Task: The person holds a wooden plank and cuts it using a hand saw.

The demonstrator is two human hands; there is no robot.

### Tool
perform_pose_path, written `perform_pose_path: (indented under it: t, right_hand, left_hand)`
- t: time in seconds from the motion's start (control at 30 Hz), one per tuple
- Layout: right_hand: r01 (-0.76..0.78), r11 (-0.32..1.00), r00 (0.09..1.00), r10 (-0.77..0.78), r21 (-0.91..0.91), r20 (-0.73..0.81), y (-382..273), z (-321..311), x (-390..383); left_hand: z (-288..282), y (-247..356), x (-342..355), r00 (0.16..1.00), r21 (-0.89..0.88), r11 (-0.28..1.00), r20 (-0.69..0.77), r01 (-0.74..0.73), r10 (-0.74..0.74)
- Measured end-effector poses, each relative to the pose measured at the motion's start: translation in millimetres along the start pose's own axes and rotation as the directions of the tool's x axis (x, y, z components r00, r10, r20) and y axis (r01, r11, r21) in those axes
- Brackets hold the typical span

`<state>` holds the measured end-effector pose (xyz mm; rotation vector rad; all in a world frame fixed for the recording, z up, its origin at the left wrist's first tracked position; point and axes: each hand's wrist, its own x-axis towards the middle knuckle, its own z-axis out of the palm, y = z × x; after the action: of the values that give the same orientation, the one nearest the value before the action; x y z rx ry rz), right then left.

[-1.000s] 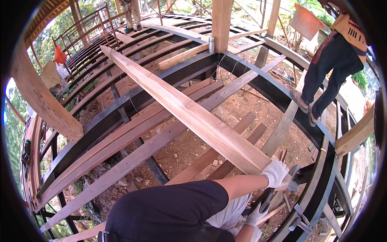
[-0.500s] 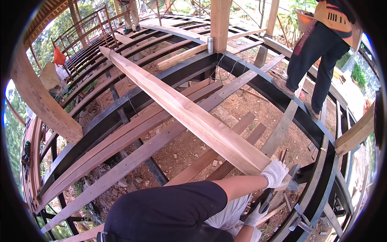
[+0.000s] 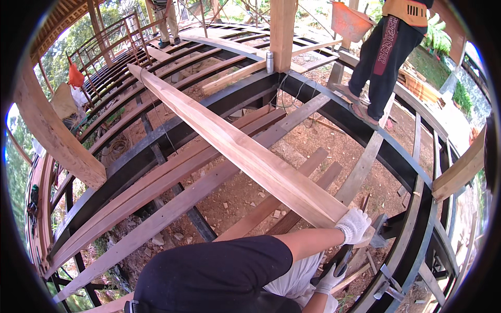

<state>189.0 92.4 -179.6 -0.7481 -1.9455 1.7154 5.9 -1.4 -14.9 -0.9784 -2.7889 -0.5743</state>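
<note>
A long, pale wooden plank [image 3: 229, 141] runs diagonally from the far left toward me, resting across dark beams and boards. My left hand [image 3: 354, 226], in a white knitted glove, is closed around its near end. Below it, close to my body, my gloved right hand [image 3: 330, 280] has its fingers wrapped round a dark object [image 3: 343, 255], partly hidden by my left arm; its kind is unclear. A hammer-like tool [image 3: 387, 286] with a grey metal head lies on the curved beam to the right of my hands.
Black curved beams [image 3: 334, 112] and loose boards [image 3: 182, 193] span gaps above ground strewn with wood chips. A post [image 3: 282, 36] stands ahead beside a metal flask [image 3: 270, 62]. One person [image 3: 376, 62] walks the right beam with an orange bucket [image 3: 350, 22]; another person [image 3: 168, 23] stands far left.
The person on the right has stepped leftward along the beam, and the orange bucket has swung further into view. My hands and the plank have hardly moved.
</note>
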Motion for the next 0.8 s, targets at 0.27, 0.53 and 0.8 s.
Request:
perform_pose_path:
  t: [0.27, 0.53, 0.8]
  right_hand:
    - [0.049, 0.998, 0.999, -0.048, -0.047, 0.026, -6.8, -1.3, -0.6]
    - [0.110, 0.994, 0.994, -0.110, -0.005, 0.003, 1.6, 2.1, 0.8]
    - [0.090, 0.995, 0.996, -0.090, 0.031, 0.021, -0.1, 3.1, -0.3]
  left_hand:
    - [3.9, -3.2, 2.0, 0.999, 0.012, 1.000, 0.023, 0.023, -0.023]
    - [2.5, -0.3, 2.2, 0.999, -0.014, 1.000, -0.021, 0.025, -0.026]
    - [1.4, -1.3, 0.9, 0.999, -0.025, 1.000, -0.030, 0.012, -0.013]
